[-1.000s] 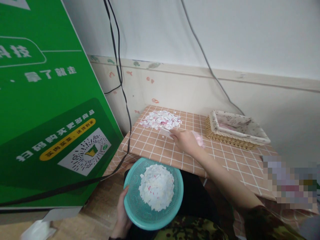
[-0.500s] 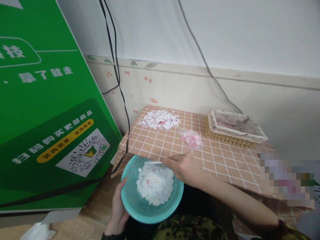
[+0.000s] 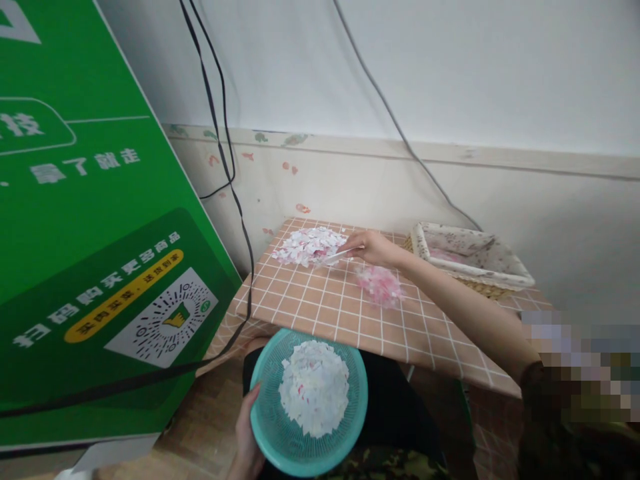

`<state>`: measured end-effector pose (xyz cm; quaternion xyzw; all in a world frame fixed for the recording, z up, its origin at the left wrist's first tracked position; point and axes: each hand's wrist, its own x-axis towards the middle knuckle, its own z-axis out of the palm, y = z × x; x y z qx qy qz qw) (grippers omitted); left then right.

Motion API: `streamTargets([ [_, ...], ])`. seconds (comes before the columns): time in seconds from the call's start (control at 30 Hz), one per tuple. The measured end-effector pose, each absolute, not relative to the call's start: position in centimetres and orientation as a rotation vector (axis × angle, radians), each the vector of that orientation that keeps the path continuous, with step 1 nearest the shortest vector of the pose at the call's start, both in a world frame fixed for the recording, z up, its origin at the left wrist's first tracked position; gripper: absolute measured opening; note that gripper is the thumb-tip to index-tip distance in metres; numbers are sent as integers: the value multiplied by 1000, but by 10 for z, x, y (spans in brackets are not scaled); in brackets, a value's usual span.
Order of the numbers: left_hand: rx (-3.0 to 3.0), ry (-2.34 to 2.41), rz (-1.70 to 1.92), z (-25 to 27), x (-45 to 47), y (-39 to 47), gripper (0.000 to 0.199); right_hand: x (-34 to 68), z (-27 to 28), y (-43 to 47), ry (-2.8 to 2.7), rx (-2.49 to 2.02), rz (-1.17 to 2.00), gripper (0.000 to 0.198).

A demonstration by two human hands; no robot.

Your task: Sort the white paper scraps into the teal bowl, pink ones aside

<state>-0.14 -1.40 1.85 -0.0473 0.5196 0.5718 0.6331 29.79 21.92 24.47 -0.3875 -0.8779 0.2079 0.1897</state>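
Left hand (image 3: 249,437), bottom centre, grips the rim of a teal mesh basket (image 3: 270,427) heaped w/ white paper scraps (image 3: 314,387), held just below the near edge of the checked table (image 3: 425,330); right hand (image 3: 373,248), mid-frame, pinches a thin white tool (image 3: 339,255) w/ its tip at the scrap pile (image 3: 309,245) in the table's far-left corner. A pink scrap heap (image 3: 381,287) lies just right of the hand, a lined wicker tray (image 3: 467,257) beyond it at right, black cables (image 3: 227,173) hang upper centre. Green sign (image 3: 90,220) fills the left w/ a QR code and Chinese text, too small to read; bare tablecloth lies open along the near edge.
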Motion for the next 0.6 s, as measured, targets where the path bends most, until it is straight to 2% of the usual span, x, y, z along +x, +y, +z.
streamTargets([
  [0.1, -105, 1217, 1313, 3, -1, -18, 21, 292, 231, 234, -2548, -1029, 660, 28],
  [0.27, -105, 1238, 1296, -3, -7, -18, 21, 296, 214, 247, -2593, -1000, 579, 34],
  [0.6, -129, 1288, 1342, -15, -10, -18, 21, 302, 205, 253, -2563, -1074, 594, 31],
])
